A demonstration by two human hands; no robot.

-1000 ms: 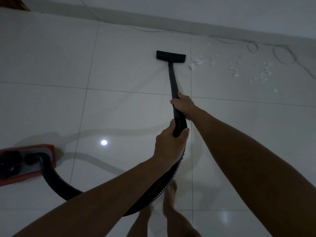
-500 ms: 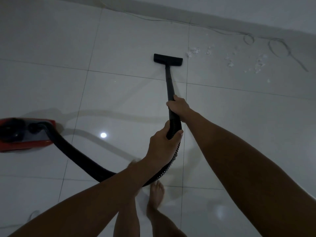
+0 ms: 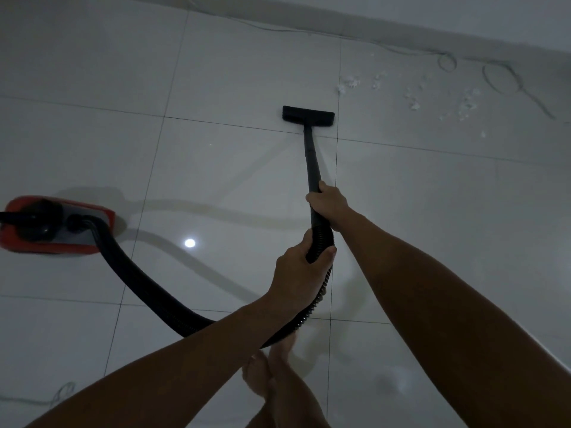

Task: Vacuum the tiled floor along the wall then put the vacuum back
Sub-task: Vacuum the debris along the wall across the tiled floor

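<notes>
Pale glossy floor tiles run up to a light wall at the far edge, and the room is dim. On the tiles the black vacuum head sits flat, just short of the grout line that crosses beneath its tube, with the black tube rising back toward the person. The right hand is wrapped around the tube, and the left hand grips the ribbed hose just behind it, so both hands are clenched on the vacuum.

Compared with a second ago, the head has been drawn back from the wall and slightly left: then it lay beside the nearest white crumbs, now it sits nearer, well apart from them. The crumbs look about as many as before, scattered to the far right by the wall. That reads as the return half of a stroke, with the dirty patch still to be covered, so the task is likely early.

A thin looping cable lies along the wall by the crumbs and could be caught by the head. At near left, the red vacuum body rests on the floor, now fuller in view. Bare feet show below the arms.
</notes>
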